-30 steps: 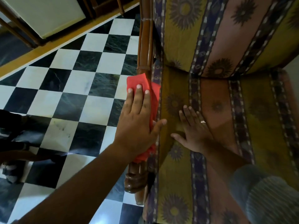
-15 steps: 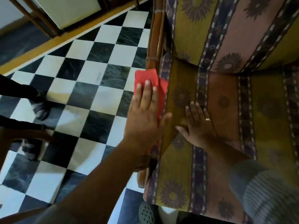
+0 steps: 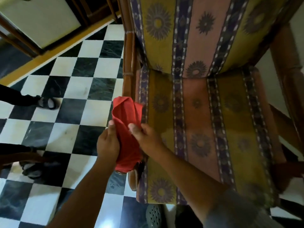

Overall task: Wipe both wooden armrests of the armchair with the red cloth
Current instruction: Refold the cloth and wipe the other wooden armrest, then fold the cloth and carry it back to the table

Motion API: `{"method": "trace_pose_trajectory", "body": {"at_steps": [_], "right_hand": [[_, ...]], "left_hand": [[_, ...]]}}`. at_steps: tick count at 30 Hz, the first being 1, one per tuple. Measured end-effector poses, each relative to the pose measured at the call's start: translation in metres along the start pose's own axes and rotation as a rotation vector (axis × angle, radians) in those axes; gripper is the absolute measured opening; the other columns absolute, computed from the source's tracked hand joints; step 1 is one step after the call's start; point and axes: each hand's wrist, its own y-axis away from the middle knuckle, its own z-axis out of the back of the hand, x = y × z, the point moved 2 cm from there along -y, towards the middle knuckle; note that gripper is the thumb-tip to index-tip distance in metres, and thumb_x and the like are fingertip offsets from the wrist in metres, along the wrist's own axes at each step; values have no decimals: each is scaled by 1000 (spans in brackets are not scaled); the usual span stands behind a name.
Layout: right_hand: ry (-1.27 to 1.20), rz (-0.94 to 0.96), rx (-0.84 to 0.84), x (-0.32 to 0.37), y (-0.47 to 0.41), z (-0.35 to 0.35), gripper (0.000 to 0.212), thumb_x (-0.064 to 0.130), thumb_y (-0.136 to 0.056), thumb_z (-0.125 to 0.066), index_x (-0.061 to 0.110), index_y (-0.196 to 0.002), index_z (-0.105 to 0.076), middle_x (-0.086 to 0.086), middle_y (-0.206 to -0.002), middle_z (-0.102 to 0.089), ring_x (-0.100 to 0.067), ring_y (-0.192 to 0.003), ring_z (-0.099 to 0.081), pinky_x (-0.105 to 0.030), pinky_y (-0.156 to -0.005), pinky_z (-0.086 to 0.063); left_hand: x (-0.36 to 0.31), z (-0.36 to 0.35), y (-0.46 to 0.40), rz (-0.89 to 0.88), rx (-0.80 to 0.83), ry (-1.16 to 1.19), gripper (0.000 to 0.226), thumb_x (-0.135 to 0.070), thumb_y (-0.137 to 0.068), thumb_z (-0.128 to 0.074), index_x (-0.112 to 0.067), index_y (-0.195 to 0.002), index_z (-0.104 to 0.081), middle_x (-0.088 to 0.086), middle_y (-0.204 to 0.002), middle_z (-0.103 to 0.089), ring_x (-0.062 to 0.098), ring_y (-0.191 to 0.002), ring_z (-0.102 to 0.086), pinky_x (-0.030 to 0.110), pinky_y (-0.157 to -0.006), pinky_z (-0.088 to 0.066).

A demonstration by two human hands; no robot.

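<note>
Gripping red cloth (image 3: 126,116) | left hand (image 3: 107,143) and right hand (image 3: 148,137) both pinching it | above left armrest (image 3: 129,63)

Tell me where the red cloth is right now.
In the head view the red cloth is held between the left hand and the right hand, above the chair's left wooden armrest, beside the seat cushion.

Between the left hand (image 3: 107,143) and right hand (image 3: 146,137) is a matt red cloth (image 3: 126,119), soft and creased. Just beyond them the wooden armrest (image 3: 129,55) looks polished and smooth, and right of them the seat cushion (image 3: 205,129) is woven, patterned fabric. Left of the hands, the checkered floor (image 3: 79,104) is glossy, veined stone tile.
</note>
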Motion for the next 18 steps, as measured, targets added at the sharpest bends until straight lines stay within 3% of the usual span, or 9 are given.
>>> {"method": "trace_pose_trajectory", "body": {"at_steps": [2,4,5,7,9,12,14,16,18], "right_hand": [[-35,7,9,7,8,-6,42,75,-75,-55,34,-77,-60,14,-76,-61,-8,-78,-58,-26,-70,-45],[-41,-13,-6,12,17,-7,48,65,-81,-63,26,-108,-64,3,-105,-69,-16,-98,-64,-32,-83,-52],[-56,-23,-46,12,22,-6,48,57,-85,-65,20,-114,-62,0,-109,-69,-18,-99,-64,-33,-84,-53],[-135,-9,-134,12,34,6,28,42,-90,-65,19,-106,-61,3,-98,-69,-16,-91,-65,-25,-72,-49],[-185,6,-241,11,56,30,13,35,-92,-64,23,-92,-60,8,-83,-65,-11,-78,-62,-27,-66,-45],[-206,-31,-370,0,106,85,17,34,-92,-63,23,-82,-55,8,-75,-62,-11,-73,-61,-37,-71,-49],[-204,-83,-451,-11,143,126,20,43,-93,-61,27,-84,-54,10,-79,-62,-6,-74,-62,-31,-70,-52],[-262,-135,-539,-28,181,167,23,55,-90,-61,33,-97,-56,17,-89,-65,7,-79,-63,-14,-66,-49],[-350,-141,-667,-46,223,210,42,59,-84,-66,32,-115,-60,15,-105,-69,5,-93,-66,-15,-78,-51]], "left_hand": [[-2,2,7,-13,-25,-28,42,-50,-103,-39,-18,-96,-65,9,-96,-66,28,-87,-62,46,-89,-49],[-9,6,12,-67,-13,-87,32,-36,-103,-49,-10,-109,-67,16,-109,-69,33,-96,-64,49,-94,-51],[-13,7,17,-78,19,-81,29,-33,-101,-53,-11,-113,-67,14,-113,-69,32,-101,-64,50,-97,-51],[-19,6,30,-93,111,-50,18,-34,-97,-60,-20,-106,-67,8,-110,-71,30,-104,-66,50,-92,-54],[-26,-6,56,-105,220,-24,8,-34,-96,-62,-29,-100,-65,0,-105,-72,25,-100,-68,42,-81,-55],[-30,-45,104,-171,346,-56,15,-25,-98,-59,-19,-111,-65,-2,-105,-70,27,-103,-68,47,-94,-54],[-31,-83,139,-217,453,-136,19,-25,-99,-58,-13,-113,-62,10,-109,-70,33,-104,-67,46,-93,-55],[-31,-123,176,-287,538,-223,20,-30,-99,-59,-15,-110,-60,11,-109,-69,32,-102,-67,44,-89,-54],[-29,-169,221,-386,626,-317,18,-33,-96,-61,-19,-108,-59,6,-109,-67,28,-104,-65,39,-89,-50]]}}
